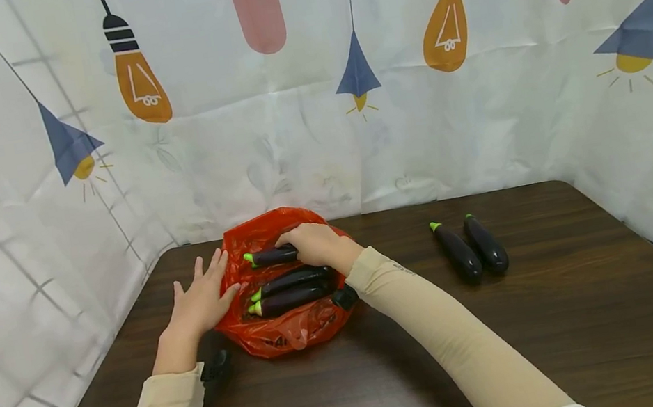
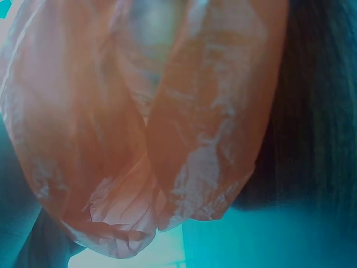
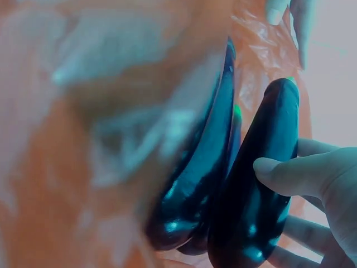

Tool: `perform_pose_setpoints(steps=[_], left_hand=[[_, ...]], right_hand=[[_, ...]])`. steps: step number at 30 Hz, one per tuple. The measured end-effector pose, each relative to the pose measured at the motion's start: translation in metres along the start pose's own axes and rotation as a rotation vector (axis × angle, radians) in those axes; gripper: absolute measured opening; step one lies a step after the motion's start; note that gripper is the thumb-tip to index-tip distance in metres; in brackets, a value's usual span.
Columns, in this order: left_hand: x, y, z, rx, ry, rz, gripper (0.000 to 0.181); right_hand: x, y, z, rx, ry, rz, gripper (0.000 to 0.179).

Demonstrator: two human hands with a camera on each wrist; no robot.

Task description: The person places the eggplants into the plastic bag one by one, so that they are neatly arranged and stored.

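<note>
A red plastic bag [image 1: 317, 322] lies wide-mouthed on the table, with several dark purple eggplants inside. My right hand [image 1: 315, 242] reaches over the bag and grips one eggplant [image 1: 274, 256] near the back; in the right wrist view the thumb and fingers wrap round that eggplant [image 3: 259, 173]. Two more eggplants [image 1: 295, 297] lie side by side in the front of the bag, green stems to the left. At the bag's left rim, my left hand [image 1: 202, 302] has its fingers spread and touches the plastic. The left wrist view shows mostly crumpled bag plastic [image 2: 206, 111].
Two eggplants [image 1: 458, 253] lie close together on the dark wooden table [image 1: 574, 335] to the right of the bag. A white curtain [image 1: 318, 148] printed with lamps and bulbs hangs behind the table and along its sides.
</note>
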State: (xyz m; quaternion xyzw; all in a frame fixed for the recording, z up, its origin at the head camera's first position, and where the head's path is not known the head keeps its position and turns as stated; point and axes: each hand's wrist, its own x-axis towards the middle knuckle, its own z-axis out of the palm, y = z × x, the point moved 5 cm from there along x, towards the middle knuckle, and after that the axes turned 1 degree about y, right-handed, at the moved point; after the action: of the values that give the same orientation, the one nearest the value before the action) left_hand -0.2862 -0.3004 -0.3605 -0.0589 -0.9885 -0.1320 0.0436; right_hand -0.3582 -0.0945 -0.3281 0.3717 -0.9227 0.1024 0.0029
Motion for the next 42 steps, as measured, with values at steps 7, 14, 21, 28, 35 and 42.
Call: perform_pose_setpoints(steps=[7, 14, 21, 28, 35, 42], left_hand=[[0.001, 0.001, 0.000, 0.001, -0.006, -0.002, 0.080], [-0.001, -0.001, 0.001, -0.005, -0.002, -0.001, 0.079], [0.001, 0.001, 0.002, -0.008, -0.005, -0.001, 0.079], [0.000, -0.001, 0.001, -0.003, 0.000, -0.001, 0.079], [0.000, -0.002, 0.002, -0.002, -0.002, -0.004, 0.079], [0.001, -0.001, 0.001, 0.006, -0.001, -0.002, 0.080]], right_hand=[[0.002, 0.006, 0.004, -0.017, -0.023, 0.031, 0.047], [0.004, 0.006, 0.012, -0.019, -0.037, 0.007, 0.047], [0.005, 0.009, 0.017, -0.023, -0.056, 0.016, 0.043], [0.010, 0.009, 0.022, 0.002, -0.060, 0.018, 0.040], [0.010, 0.010, 0.024, 0.040, -0.070, 0.041, 0.037], [0.010, 0.010, 0.023, 0.040, -0.063, 0.055, 0.036]])
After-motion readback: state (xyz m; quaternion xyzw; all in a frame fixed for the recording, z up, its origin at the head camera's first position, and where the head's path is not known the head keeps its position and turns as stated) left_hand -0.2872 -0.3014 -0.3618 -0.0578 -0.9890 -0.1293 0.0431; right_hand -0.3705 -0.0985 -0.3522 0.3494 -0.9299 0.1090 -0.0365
